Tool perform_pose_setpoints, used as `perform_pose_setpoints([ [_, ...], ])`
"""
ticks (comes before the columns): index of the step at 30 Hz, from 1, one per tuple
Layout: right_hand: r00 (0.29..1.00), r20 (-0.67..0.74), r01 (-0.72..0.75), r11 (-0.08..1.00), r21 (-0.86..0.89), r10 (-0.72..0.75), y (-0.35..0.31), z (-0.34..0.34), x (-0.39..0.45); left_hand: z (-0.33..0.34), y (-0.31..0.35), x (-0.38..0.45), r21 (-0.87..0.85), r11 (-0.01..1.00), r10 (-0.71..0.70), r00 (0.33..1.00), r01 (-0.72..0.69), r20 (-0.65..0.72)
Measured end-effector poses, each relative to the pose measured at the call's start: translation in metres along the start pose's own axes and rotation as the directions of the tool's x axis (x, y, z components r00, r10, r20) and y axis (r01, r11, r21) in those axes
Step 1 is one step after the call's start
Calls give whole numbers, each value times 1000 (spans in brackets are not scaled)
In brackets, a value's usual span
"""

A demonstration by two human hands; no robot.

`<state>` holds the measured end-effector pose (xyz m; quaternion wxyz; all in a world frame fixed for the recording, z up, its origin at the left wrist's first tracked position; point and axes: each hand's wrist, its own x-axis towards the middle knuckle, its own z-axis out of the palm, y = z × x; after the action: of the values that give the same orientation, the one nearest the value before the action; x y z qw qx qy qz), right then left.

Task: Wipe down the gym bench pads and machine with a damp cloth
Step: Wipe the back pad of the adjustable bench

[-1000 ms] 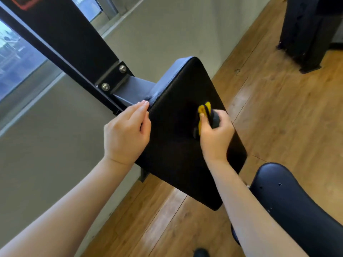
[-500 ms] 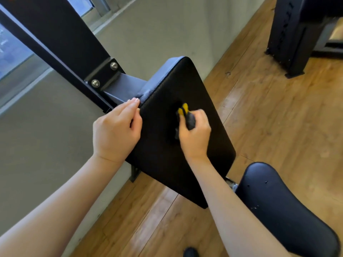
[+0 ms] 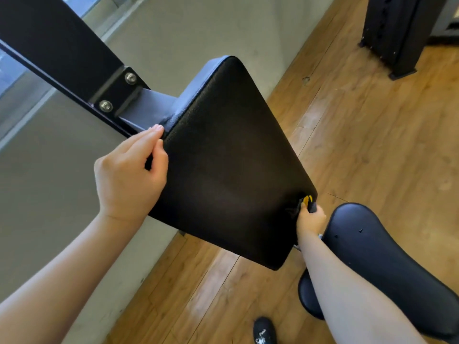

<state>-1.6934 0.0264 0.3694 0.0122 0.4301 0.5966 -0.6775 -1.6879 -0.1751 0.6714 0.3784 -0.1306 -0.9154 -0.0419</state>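
My left hand (image 3: 131, 180) gripped the back pad's (image 3: 223, 165) left edge; my right hand (image 3: 310, 219) pinched the cloth (image 3: 308, 203) against its lower right edge, beside the seat pad (image 3: 387, 264).

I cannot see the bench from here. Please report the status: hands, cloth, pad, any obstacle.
Left hand grips back pad edge. Right hand holds cloth at pad's lower right edge. Seat pad close beside right arm, nothing blocking.

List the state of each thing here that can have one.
back pad: tilted, bolted to the frame
cloth: bunched, pressed to the pad's lower right edge
right hand: grips the cloth
left hand: holds the pad's left edge
seat pad: untouched
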Motion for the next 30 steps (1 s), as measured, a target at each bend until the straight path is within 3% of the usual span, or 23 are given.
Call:
perform_pose_setpoints([
  [5, 986, -39, -163, 978, -126, 159, 26, -10, 4, 0, -2, 0, 24, 999, 26, 1000, -26, 2],
  [9, 977, -75, -209, 971, -116, 201, 9, -14, -5, 1, -2, 0, 29, 999, 41, 999, -41, -19],
  [11, 987, -102, -128, 992, -21, 125, -17, -11, -21, 1, -1, 0, 38, 998, 46, 999, -46, -17],
  [14, 993, 12, 112, 975, 194, -116, -93, 0, -70, 1, 1, 1, 42, 998, 41, 999, -41, -12],
  [16, 900, 127, 354, 868, 349, -418, -151, 7, -113, 1, 3, 2, 32, 999, 39, 999, -39, -12],
  [18, 703, 232, 555, 723, 411, -672, -197, 18, -148, -1, 3, 2, 28, 999, 40, 999, -40, -9],
  [22, 435, 256, 821, 497, 281, -864, -236, 53, -181, -1, 4, 3, 23, 999, 33, 999, -33, -11],
  [24, 372, 268, 879, 430, 206, -889, -227, 63, -178, 0, 4, 2, 12, 1000, 24, 1000, -24, -15],
  [27, 384, 208, 883, 424, 203, -900, -210, 63, -165, 0, 4, 1, -11, 1000, 9, 1000, -9, -17],
  [30, 504, 156, 833, 526, 174, -850, -185, 55, -135, -1, 3, 1, -25, 1000, 1, 1000, -1, -8],
])
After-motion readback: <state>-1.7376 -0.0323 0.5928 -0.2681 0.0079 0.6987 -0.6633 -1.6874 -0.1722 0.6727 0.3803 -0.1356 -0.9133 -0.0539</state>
